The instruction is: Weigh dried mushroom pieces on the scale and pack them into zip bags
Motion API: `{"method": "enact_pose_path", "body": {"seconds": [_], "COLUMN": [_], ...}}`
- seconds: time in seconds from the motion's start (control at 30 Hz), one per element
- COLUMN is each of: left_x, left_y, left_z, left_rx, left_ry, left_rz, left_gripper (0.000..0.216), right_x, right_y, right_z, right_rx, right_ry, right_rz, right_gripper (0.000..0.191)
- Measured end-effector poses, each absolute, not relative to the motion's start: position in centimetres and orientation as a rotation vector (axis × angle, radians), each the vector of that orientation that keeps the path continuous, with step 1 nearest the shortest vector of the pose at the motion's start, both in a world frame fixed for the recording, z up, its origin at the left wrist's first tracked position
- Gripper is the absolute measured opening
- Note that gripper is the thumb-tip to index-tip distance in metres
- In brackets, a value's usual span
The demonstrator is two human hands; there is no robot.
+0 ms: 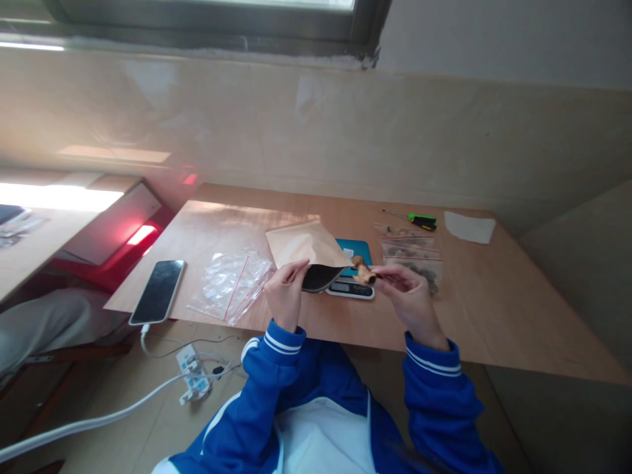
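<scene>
My left hand [285, 296] pinches the near edge of a tan kraft paper pouch [303, 243], whose dark mouth gapes towards me and to the right. Between the fingertips of my right hand [413, 301] is a curled brown dried piece [363, 271], perhaps a dried mushroom; I cannot tell its exact kind. It is close beside the right corner of the pouch's mouth. Below both lies a digital kitchen scale [363, 290] with a white front and a teal top [363, 249], partly covered by the pouch and the dried piece.
Clear zip bags [230, 286] lie left of the pouch, and a phone [158, 291] on a cable overhangs the table's left edge. Right are filled zip bags [412, 253], a green-black screwdriver [422, 220] and white paper [470, 228]. A power strip [193, 374] is on the floor.
</scene>
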State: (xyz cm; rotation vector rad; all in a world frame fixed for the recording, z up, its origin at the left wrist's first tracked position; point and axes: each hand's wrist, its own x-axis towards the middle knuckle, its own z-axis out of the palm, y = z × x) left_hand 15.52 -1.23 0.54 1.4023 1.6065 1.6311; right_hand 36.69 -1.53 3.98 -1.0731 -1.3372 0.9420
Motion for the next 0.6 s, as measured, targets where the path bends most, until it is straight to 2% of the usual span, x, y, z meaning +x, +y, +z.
{"method": "enact_pose_path", "body": {"seconds": [0.1, 0.3, 0.47, 0.6], "left_x": [15.6, 15.5, 14.4, 13.3], "left_y": [-1.4, -2.0, -2.7, -4.8], "left_z": [-1.3, -5.5, -7.3, -6.9], "left_rx": [1.434, 1.469, 1.559, 1.613], "left_ry": [1.671, 1.842, 1.877, 1.845], "left_rz": [1.620, 1.578, 1.480, 1.451], "left_gripper": [0.017, 0.015, 0.017, 0.025], "right_x": [38.6, 39.3, 38.3, 37.7], "right_y": [0.7, 5.4, 6.6, 7.2], "right_z": [2.0, -2.4, -3.7, -3.6], "right_rx": [-1.233, -1.471, -1.460, -1.442], "right_ry": [-1.222, -1.396, -1.520, -1.589], "right_rz": [0.741, 0.323, 0.297, 0.322], "right_gripper": [0.028, 0.034, 0.033, 0.035]}}
